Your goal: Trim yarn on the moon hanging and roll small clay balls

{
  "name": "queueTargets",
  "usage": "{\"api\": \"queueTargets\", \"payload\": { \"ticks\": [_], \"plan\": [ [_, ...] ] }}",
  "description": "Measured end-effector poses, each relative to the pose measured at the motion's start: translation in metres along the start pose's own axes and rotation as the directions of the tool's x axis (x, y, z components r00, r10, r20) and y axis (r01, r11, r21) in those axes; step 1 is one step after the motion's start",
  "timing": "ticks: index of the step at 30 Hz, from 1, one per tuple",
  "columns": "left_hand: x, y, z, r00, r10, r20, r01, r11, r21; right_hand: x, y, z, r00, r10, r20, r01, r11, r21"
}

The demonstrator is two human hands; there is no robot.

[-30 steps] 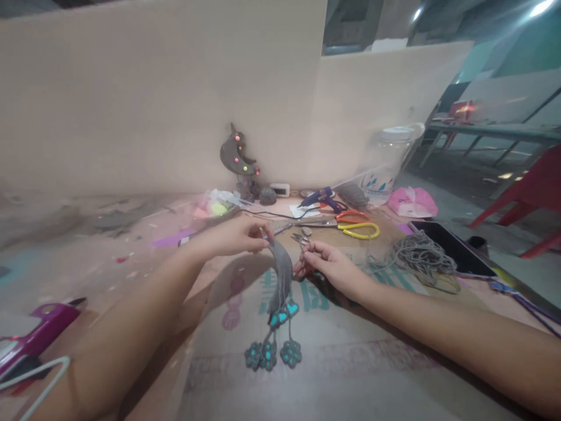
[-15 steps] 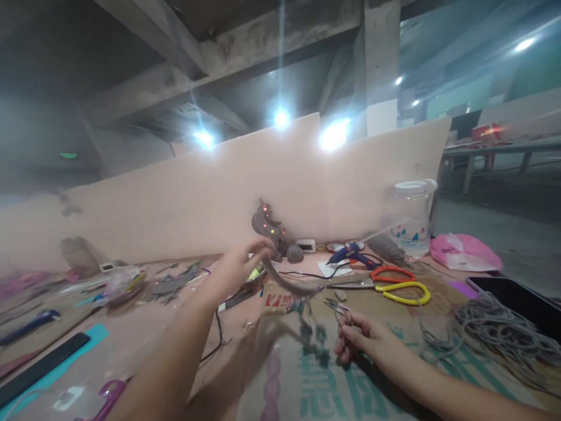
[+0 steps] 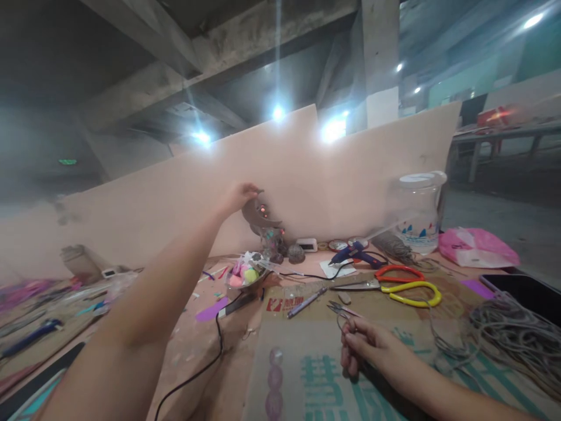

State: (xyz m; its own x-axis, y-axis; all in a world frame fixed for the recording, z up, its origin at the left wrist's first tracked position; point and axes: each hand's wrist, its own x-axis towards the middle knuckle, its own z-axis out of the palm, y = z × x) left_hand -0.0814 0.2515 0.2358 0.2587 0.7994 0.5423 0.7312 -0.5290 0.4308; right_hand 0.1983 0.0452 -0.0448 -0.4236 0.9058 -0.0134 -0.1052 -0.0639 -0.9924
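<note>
My left hand (image 3: 243, 197) reaches far forward to the pale board. Its fingers are closed on the upper end of a grey crescent moon ornament (image 3: 263, 220), which hangs in front of another one with coloured dots, partly hidden behind it. Dangling pieces (image 3: 272, 237) show below the crescents. Low over the cardboard, my right hand (image 3: 366, 345) is closed on small pointed snips (image 3: 342, 308), their metal tips pointing up and left. A purple-grey pen (image 3: 307, 303) and large scissors (image 3: 412, 292) with red and yellow handles lie beyond the snips.
A blue glue gun (image 3: 353, 254) rests on white paper, its black cord crossing the table. Grey yarn (image 3: 517, 333) is heaped at right near a dark phone (image 3: 526, 298). A clear plastic jug (image 3: 418, 213) stands behind. A dish of coloured balls (image 3: 243, 275) sits under my left arm.
My left hand has moved forward and up, carrying the crescent ornament from over the cardboard to the one by the board. My right hand stays nearly in place with the snips.
</note>
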Motion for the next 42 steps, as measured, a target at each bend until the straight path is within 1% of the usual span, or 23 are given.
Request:
{"api": "queueTargets", "payload": {
  "ticks": [4, 8, 13, 16, 19, 22, 26, 30, 34, 40, 42],
  "plan": [
    [0.012, -0.018, 0.016, 0.998, -0.062, 0.032, 0.06, 0.997, 0.051, 0.0, 0.003, 0.001, 1.0, 0.002, -0.012, -0.002, 1.0, 0.025],
    [0.014, -0.034, 0.031, 0.989, -0.134, 0.065, 0.127, 0.987, 0.103, -0.001, 0.003, 0.002, 1.0, 0.014, -0.013, -0.013, 0.999, 0.034],
    [0.015, -0.046, 0.042, 0.981, -0.174, 0.081, 0.164, 0.979, 0.122, -0.001, 0.0, 0.003, 0.999, 0.035, -0.002, -0.035, 0.999, 0.034],
    [0.019, -0.048, 0.045, 0.983, -0.172, 0.064, 0.165, 0.98, 0.108, -0.002, 0.0, 0.003, 0.999, 0.041, 0.004, -0.042, 0.999, 0.031],
    [0.024, -0.045, 0.044, 0.986, -0.167, 0.027, 0.164, 0.983, 0.082, -0.003, 0.0, 0.003, 1.0, 0.028, 0.002, -0.028, 0.999, 0.022],
    [0.026, -0.035, 0.034, 0.99, -0.141, 0.001, 0.141, 0.989, 0.038, -0.003, -0.001, 0.004, 1.0, 0.026, 0.004, -0.026, 0.999, 0.033],
    [0.019, -0.019, 0.016, 0.997, -0.077, -0.019, 0.077, 0.996, -0.037, -0.003, -0.001, 0.004, 0.999, 0.034, 0.002, -0.034, 0.998, 0.044],
    [0.009, -0.009, 0.008, 0.998, -0.054, -0.019, 0.052, 0.996, -0.073, -0.004, -0.002, 0.004, 1.0, 0.027, 0.001, -0.027, 0.999, 0.032],
    [0.004, -0.013, 0.012, 0.997, -0.073, -0.009, 0.073, 0.996, -0.056, -0.004, -0.003, 0.004, 1.0, 0.03, -0.008, -0.03, 0.999, 0.016],
    [0.009, -0.032, 0.03, 0.988, -0.153, 0.025, 0.153, 0.988, 0.034, -0.003, 0.0, 0.003, 1.0, 0.022, 0.0, -0.022, 1.0, 0.002],
    [0.013, -0.037, 0.035, 0.986, -0.169, 0.019, 0.167, 0.984, 0.059, -0.003, 0.0, 0.004, 0.999, 0.032, -0.006, -0.032, 0.999, -0.002]
  ]
}}
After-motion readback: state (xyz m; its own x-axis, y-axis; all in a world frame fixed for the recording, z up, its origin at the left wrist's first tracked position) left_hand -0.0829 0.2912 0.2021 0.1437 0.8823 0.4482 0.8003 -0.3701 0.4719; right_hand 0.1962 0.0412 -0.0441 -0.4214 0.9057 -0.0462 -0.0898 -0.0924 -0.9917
